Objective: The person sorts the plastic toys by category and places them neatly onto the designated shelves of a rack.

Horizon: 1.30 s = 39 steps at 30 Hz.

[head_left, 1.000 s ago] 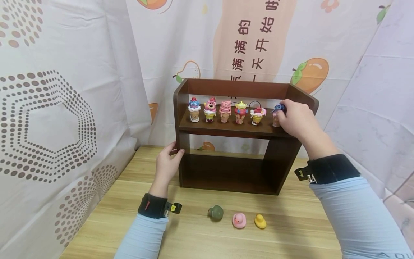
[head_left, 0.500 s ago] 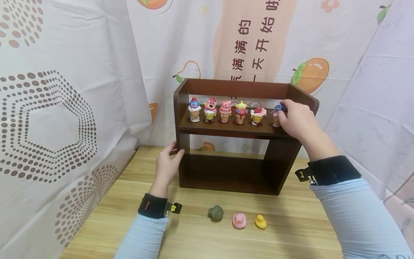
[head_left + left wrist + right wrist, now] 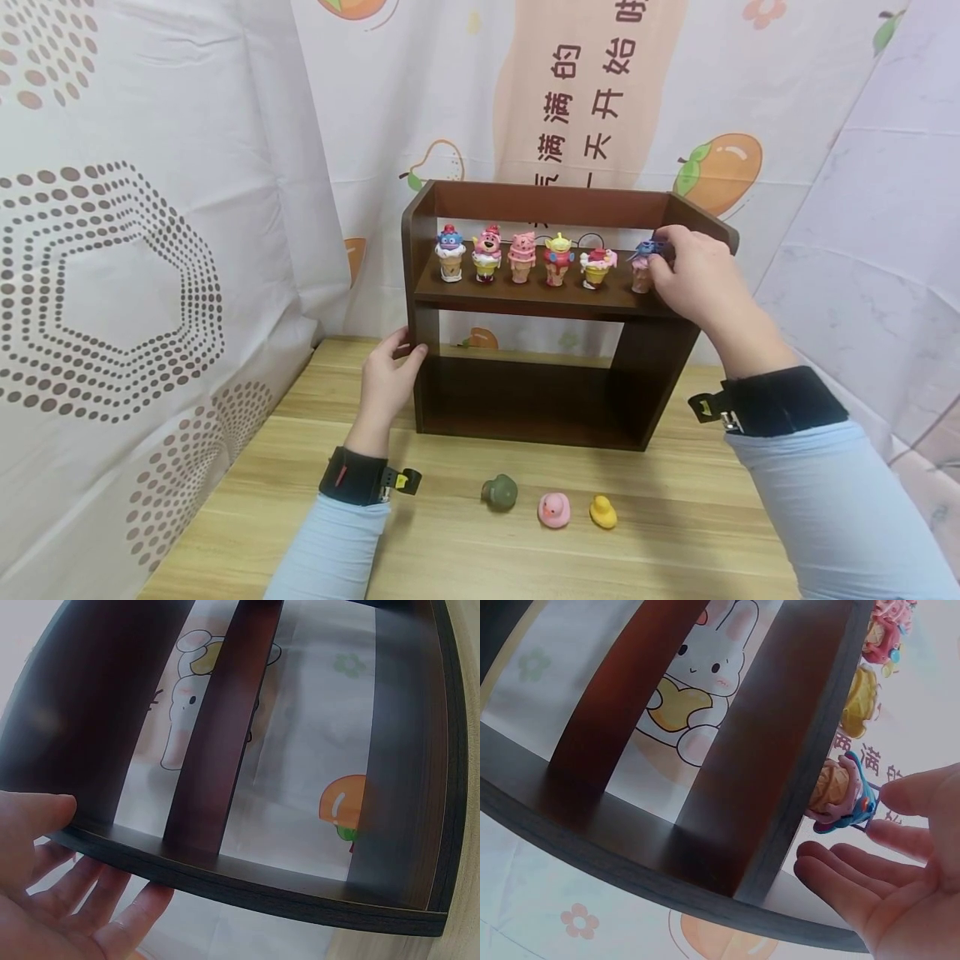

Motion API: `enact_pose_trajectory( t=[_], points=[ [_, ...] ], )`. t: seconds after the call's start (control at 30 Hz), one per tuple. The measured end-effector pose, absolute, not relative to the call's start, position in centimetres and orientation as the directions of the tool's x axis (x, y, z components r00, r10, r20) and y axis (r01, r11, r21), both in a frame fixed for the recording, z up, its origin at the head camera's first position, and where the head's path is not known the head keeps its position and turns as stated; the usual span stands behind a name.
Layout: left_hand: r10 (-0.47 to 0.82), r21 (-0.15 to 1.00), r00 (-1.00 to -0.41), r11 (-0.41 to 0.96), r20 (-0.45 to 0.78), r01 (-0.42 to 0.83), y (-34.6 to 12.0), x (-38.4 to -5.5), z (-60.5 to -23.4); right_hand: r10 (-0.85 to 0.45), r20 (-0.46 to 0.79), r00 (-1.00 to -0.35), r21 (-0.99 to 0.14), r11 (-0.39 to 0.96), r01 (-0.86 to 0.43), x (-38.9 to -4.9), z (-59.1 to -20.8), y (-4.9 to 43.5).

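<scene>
At the right end of the upper board of a dark brown shelf [image 3: 525, 305] stands a blue and pink ice-cream-cone figurine [image 3: 642, 267]. My right hand [image 3: 697, 275] is right beside its top. In the right wrist view, thumb and index finger lie apart near the head of the figurine [image 3: 840, 793], and the other fingers are loosely spread. My left hand [image 3: 390, 375] grips the shelf's left side panel, with the thumb at the front edge and the fingers on the outer side; the left wrist view shows this hand [image 3: 67, 900] too.
Several other cone figurines [image 3: 522, 258] stand in a row to the left on the same board. On the wooden table [image 3: 450, 550] in front lie a green toy [image 3: 500, 493], a pink duck [image 3: 554, 510] and a yellow duck [image 3: 603, 512]. Printed curtains hang behind and at the sides.
My right hand has shifted slightly right, off the blue and pink figurine, so more of it shows. The figurine stays put. My left hand has kept its grip on the shelf.
</scene>
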<state>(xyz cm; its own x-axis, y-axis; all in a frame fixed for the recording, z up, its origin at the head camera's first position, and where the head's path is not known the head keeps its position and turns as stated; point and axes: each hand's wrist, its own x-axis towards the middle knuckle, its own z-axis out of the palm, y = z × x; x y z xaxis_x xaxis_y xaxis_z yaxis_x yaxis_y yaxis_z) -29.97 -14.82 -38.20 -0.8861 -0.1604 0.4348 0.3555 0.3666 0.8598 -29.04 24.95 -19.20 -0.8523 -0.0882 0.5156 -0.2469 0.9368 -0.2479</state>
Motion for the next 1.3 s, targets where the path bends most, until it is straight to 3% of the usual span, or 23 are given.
enact_pose_trajectory(
  t=[0.37,0.8,1.07,1.3],
  points=[
    [-0.162,0.863,-0.888,0.361,0.431,0.353,-14.8,-30.0,-38.2,-0.081,0.606,-0.791,-0.292,0.903,-0.316,-27.2,-20.3,25.7],
    [-0.160,0.858,-0.885,0.367,0.438,0.359,-14.8,-29.9,-38.1,-0.073,0.763,-0.643,-0.289,0.850,-0.440,-24.6,-21.6,25.4],
    [-0.166,0.863,-0.889,0.368,0.427,0.346,-14.8,-30.0,-38.3,-0.137,0.778,-0.613,-0.270,0.809,-0.523,-23.1,-23.6,25.8],
    [-0.170,0.866,-0.889,0.363,0.425,0.345,-14.8,-29.9,-38.1,-0.194,0.754,-0.628,-0.255,0.794,-0.551,-22.1,-25.6,26.0]
  ],
)
